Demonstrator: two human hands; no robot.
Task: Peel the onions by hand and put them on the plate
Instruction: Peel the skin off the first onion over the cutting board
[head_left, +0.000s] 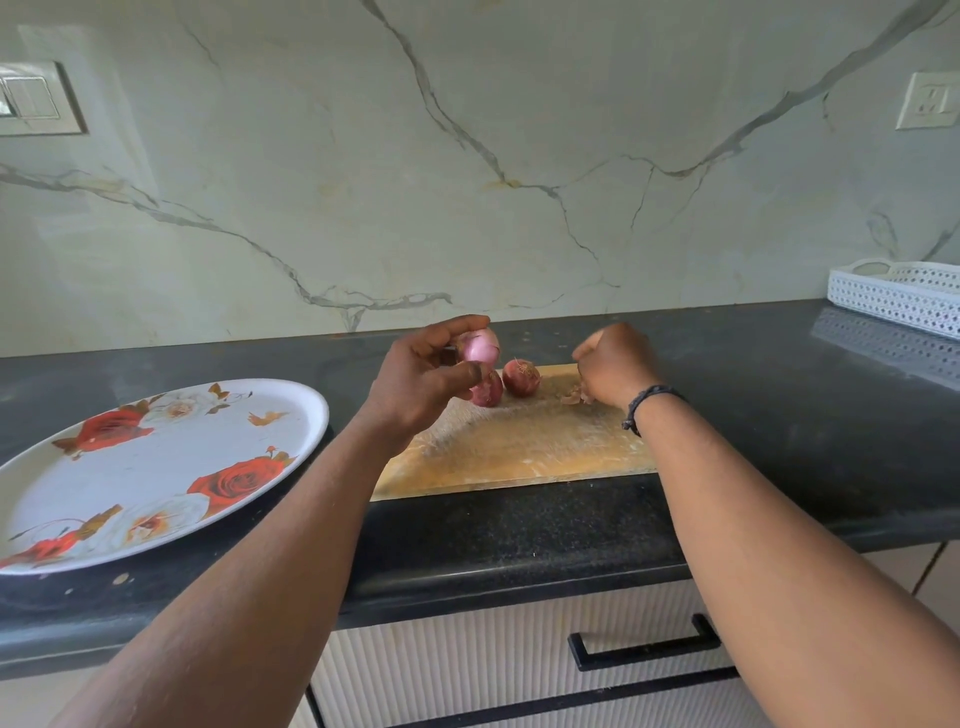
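My left hand (422, 375) holds a pale pink peeled onion (482, 347) between thumb and fingers, raised above the wooden cutting board (519, 447). Two unpeeled red onions lie on the board's far end: one (488, 391) partly behind my left thumb, the other (521, 378) just right of it. My right hand (615, 364) is curled over the board's far right corner, down on a small heap of dry onion skins (571, 397); whether it pinches a skin is hidden. The white plate with red roses (156, 467) lies on the counter to the left, with no onion on it.
The black counter (779, 415) runs left to right along a marbled wall. A white perforated tray (898, 296) stands at the back right. Drawers with black handles (644, 644) sit below the counter's front edge. Wall sockets are at the upper left and right.
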